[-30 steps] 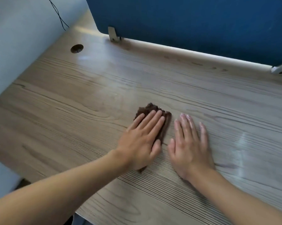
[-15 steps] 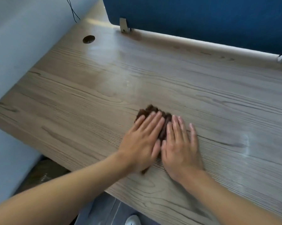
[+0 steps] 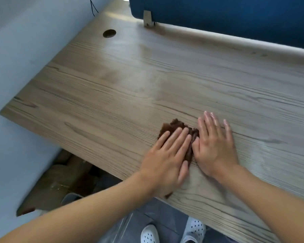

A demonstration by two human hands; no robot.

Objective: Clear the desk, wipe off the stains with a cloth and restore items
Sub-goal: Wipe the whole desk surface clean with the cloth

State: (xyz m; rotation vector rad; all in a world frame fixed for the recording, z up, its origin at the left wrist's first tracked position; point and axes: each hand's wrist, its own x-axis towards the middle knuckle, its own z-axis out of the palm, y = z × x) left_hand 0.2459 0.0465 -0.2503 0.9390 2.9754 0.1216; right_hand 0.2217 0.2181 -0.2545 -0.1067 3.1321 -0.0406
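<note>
A dark brown cloth (image 3: 175, 126) lies on the wooden desk (image 3: 147, 81), near its front edge. My left hand (image 3: 167, 158) presses flat on the cloth with straight fingers and covers most of it. My right hand (image 3: 214, 144) lies flat beside it, fingers straight, its thumb side touching the cloth's right edge. Only the cloth's far end, a strip between the hands and a small corner by my left wrist show.
A blue partition (image 3: 235, 18) stands along the desk's far edge on a metal bracket (image 3: 147, 18). A round cable hole (image 3: 109, 33) sits at the far left corner. A light wall (image 3: 25, 50) runs along the left. White shoes (image 3: 149, 234) show below the front edge.
My right hand has slid left until it touches the cloth beside my left hand. The view has shifted, so the desk's front edge and the floor now show.
</note>
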